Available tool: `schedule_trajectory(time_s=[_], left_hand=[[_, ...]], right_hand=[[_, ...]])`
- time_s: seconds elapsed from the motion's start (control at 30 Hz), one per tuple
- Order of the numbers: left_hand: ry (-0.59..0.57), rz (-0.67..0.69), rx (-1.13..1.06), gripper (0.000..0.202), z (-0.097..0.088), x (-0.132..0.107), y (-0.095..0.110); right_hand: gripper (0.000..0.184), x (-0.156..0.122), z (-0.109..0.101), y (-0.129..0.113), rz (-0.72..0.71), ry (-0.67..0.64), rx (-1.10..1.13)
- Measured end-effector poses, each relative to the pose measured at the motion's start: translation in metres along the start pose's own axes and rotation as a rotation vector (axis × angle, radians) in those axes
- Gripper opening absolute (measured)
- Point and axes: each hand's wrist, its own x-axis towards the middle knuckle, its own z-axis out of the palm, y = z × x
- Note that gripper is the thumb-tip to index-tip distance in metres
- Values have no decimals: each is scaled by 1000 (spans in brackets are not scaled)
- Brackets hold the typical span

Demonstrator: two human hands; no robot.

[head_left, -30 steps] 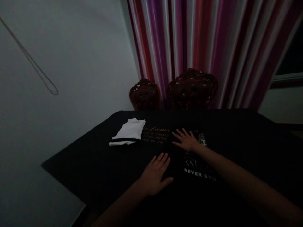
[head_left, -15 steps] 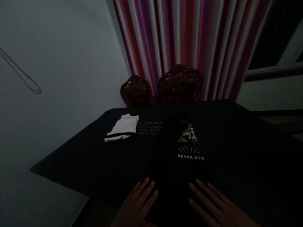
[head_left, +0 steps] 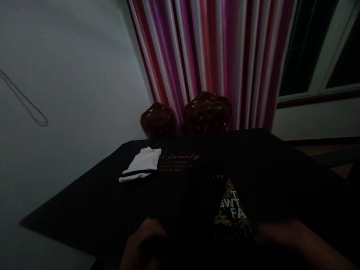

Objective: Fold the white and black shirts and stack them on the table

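A black printed T-shirt [head_left: 233, 204], dark and hard to tell from the black tablecloth, lies in front of me with white letters and a gold pattern on it. At its near left, my left hand [head_left: 144, 240] is closed with fingers curled on the dark cloth. My right hand [head_left: 284, 236] is at the shirt's near right side, smeared by motion, so its fingers do not show clearly. Beyond my left hand lies a folded white garment [head_left: 143, 163] with a black band.
The black tablecloth [head_left: 84, 202] with orange lettering covers the table. Two carved dark chairs [head_left: 208, 114] stand behind its far edge, before a striped curtain [head_left: 208, 48]. A pale wall [head_left: 84, 86] with a hanging cord [head_left: 25, 99] is on the left.
My hands have gone from lying flat with spread fingers to a closed left hand and a blurred right hand. The shirt's print has come nearer, and its lower lettering no longer shows. The view has tilted up.
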Motion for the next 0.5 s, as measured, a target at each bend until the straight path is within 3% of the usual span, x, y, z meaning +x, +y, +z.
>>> schedule_trajectory(time_s=[0.03, 0.07, 0.13, 0.2, 0.23, 0.3, 0.37, 0.43, 0.5], left_hand=[[36, -35, -19, 45, -3, 32, 3], [105, -165, -97, 45, -4, 65, 7], [177, -252, -179, 50, -4, 131, 11], [82, -281, -117, 52, 2, 177, 10], [29, -310, -81, 51, 8, 189, 7], [-82, -393, -9, 52, 25, 193, -1], [-172, -476, 51, 56, 44, 179, -8], [-224, -529, 93, 56, 61, 162, -11], [-258, -554, 112, 52, 72, 151, -9]], right_hand=[[40, 33, -13, 5, 54, -36, 75], [34, 68, -25, 12, 73, -59, 140], [38, 132, -41, 27, 96, 59, 207], [47, 174, -42, 48, 247, 209, 110], [50, 182, -38, 59, 324, 219, 32], [47, 176, -21, 78, 432, 124, -94], [46, 149, 2, 91, 469, -62, -126], [52, 117, 25, 95, 481, -194, -128], [48, 93, 41, 89, 443, -230, -157]])
